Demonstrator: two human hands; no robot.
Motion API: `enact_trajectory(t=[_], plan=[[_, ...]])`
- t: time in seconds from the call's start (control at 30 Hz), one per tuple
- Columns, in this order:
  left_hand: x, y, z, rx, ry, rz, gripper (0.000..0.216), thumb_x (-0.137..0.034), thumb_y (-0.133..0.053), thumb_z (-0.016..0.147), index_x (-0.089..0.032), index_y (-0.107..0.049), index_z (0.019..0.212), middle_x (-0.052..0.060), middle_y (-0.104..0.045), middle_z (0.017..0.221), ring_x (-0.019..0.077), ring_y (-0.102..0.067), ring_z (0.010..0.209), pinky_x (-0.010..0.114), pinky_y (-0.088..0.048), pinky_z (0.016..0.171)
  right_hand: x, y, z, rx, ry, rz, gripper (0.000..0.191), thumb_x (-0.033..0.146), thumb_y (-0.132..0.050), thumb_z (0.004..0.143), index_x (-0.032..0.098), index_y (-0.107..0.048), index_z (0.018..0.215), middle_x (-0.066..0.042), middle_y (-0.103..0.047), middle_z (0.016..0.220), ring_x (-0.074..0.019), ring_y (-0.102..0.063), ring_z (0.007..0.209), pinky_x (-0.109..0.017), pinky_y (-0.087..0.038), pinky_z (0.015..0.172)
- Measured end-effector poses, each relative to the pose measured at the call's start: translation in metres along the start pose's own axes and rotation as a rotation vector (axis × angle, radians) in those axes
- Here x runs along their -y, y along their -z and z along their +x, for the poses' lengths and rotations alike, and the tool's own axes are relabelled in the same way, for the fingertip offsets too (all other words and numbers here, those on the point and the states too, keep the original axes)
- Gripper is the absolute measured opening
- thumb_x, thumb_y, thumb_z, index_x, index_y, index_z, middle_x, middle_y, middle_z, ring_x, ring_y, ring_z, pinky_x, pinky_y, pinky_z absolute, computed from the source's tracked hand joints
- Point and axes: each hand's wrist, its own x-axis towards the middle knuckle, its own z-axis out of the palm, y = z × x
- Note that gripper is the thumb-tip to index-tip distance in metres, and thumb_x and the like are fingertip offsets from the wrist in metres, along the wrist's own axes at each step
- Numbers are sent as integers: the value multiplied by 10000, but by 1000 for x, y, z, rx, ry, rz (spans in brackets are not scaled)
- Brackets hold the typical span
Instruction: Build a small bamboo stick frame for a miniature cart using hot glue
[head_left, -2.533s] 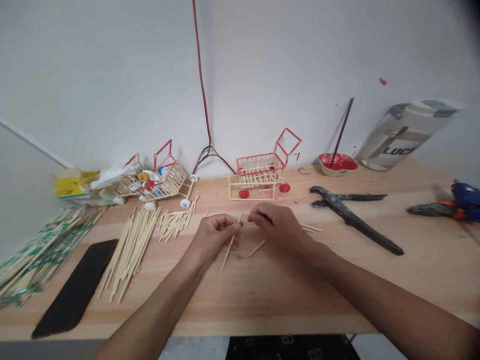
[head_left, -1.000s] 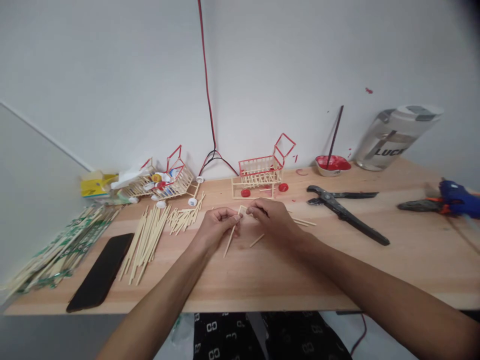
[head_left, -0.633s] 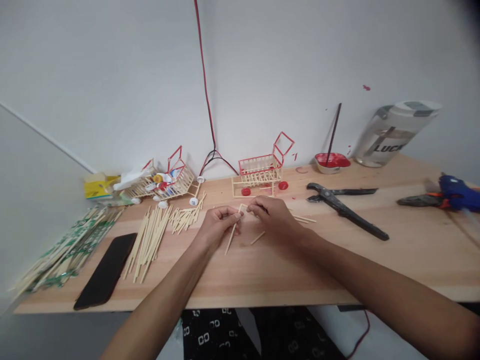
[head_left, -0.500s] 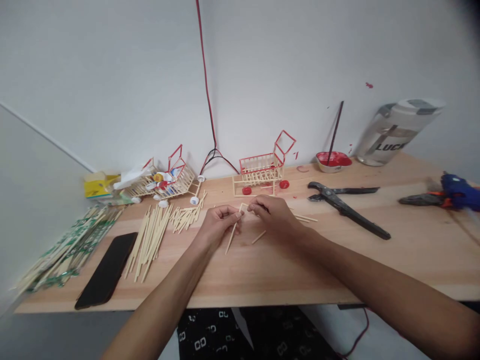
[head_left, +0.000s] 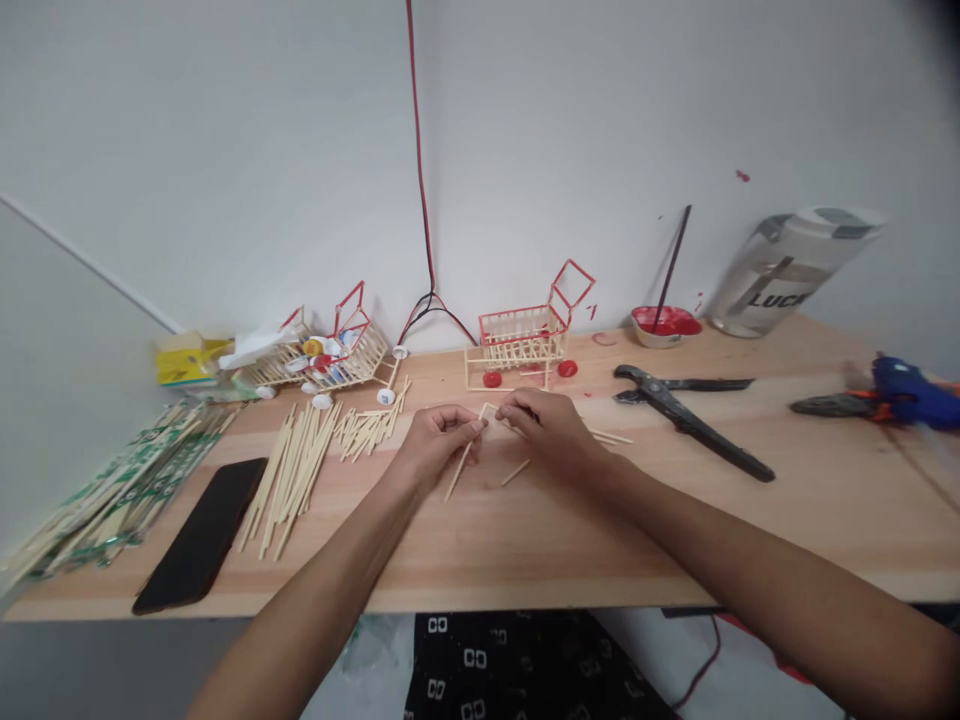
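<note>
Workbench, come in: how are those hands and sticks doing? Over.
Left hand pinching long stick. Right hand at its far end, hold unclear. Short stick loose on table, nearer the body.

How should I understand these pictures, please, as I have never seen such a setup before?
There is no machine here: a person works with bare hands, and a head-worn camera looks forward and down on them. The left hand pinches a long stick. The right hand is near its far end, by a short piece; its grip is hard to make out.

On the table, a red-wheeled model cart stands beyond the hands. To the left are a white-wheeled cart, loose sticks and a black slab; to the right, pliers and a bowl of something red.
</note>
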Motion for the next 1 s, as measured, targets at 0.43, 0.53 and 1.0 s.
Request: enact_trajectory(t=[0.43, 0.53, 1.0], plan=[[0, -1, 0, -70, 68, 142, 257, -344, -735, 702, -113, -652, 778, 12, -605, 564, 104, -544, 456, 214, -403, 445, 0, 2, -4, 34, -113, 53, 177, 227, -498, 884, 184, -618, 762, -9, -651, 739, -129, -561, 678, -232, -380, 632], [-1, -1, -1, -61, 61, 151, 252, -350, -720, 719, -117, -656, 791, 17, -609, 574, 108, -544, 472, 216, -406, 444, 0, 1, -4, 33, -109, 44, 175, 230, -497, 884, 188, -627, 775, -10, -660, 741, -129, -566, 671, -234, -385, 632], [-2, -4, -4, -89, 26, 171, 251, -362, -718, 715, -125, -647, 761, 4, -591, 530, 90, -514, 439, 203, -391, 439, 4, 0, -5, 38, -118, 52, 176, 229, -498, 885, 185, -627, 772, -1, -649, 741, -126, -563, 682, -233, -383, 634]])
